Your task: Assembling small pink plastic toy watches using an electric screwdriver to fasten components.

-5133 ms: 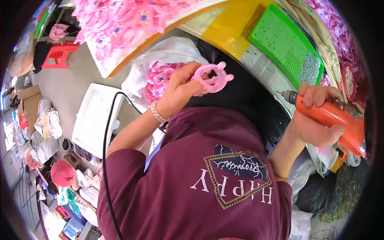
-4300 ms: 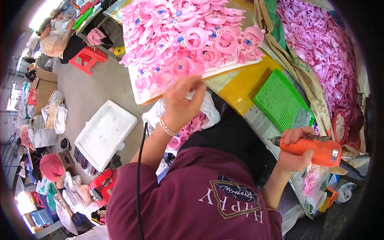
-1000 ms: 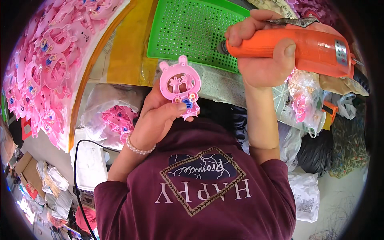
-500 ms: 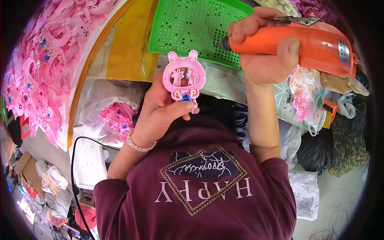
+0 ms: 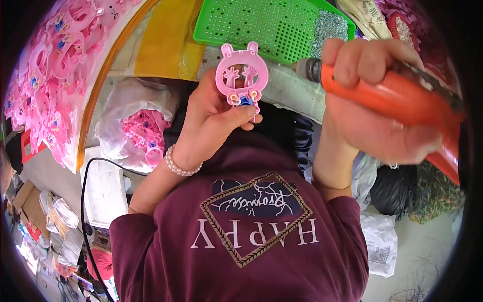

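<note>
My left hand (image 5: 211,121) is closed on a pink plastic toy frame (image 5: 242,59), ring-shaped with two ears and two small hand shapes inside the ring. My thumb presses beside a blue piece (image 5: 245,101) near the frame's lower end. In my right hand (image 5: 359,118) is an orange electric screwdriver (image 5: 412,95), its dark nose pointing left toward the frame but apart from it. Motion blurs that hand somewhat. Beyond both hands lies a green perforated tray (image 5: 261,30), with a pile of small silver screws (image 5: 329,32) at its right end.
Many pink toy parts (image 5: 40,75) are heaped on a wood-edged surface at the left. A white plastic bag (image 5: 110,110) below it holds more. A black cord (image 5: 84,201) runs past a white tub (image 5: 103,196). At right stands a black bag (image 5: 395,186).
The screwdriver and my right hand have moved right and nearer, uncovering the screws in the tray. My left hand with the toy frame has shifted slightly up and right in the view.
</note>
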Demonstrator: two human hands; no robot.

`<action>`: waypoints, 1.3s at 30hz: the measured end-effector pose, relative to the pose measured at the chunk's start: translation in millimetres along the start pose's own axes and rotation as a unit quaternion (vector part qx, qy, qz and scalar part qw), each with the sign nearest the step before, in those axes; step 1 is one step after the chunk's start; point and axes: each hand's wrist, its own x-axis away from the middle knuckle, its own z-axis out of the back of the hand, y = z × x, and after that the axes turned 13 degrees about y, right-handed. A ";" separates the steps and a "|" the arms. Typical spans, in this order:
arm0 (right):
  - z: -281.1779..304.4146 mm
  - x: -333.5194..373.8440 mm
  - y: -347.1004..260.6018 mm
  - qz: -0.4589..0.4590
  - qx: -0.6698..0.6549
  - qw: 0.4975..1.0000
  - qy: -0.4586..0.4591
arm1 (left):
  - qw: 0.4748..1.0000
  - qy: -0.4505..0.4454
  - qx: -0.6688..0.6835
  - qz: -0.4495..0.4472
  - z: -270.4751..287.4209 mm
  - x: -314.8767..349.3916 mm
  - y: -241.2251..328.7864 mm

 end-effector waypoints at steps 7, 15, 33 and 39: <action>-8.7 20.4 -1.2 -0.019 0.043 0.990 -0.132 | 1.000 -0.006 0.012 0.022 -2.8 2.6 1.0; -3.5 30.6 6.7 -0.007 0.046 0.991 -0.123 | 0.998 0.001 0.046 0.045 1.0 4.6 -2.7; -15.9 36.7 13.5 -0.022 0.046 0.997 -0.066 | 0.998 0.009 0.050 0.030 -3.6 3.9 -4.4; -31.6 49.3 5.2 -0.058 0.185 0.979 0.057 | 0.997 0.018 0.073 0.000 -9.5 4.6 -11.9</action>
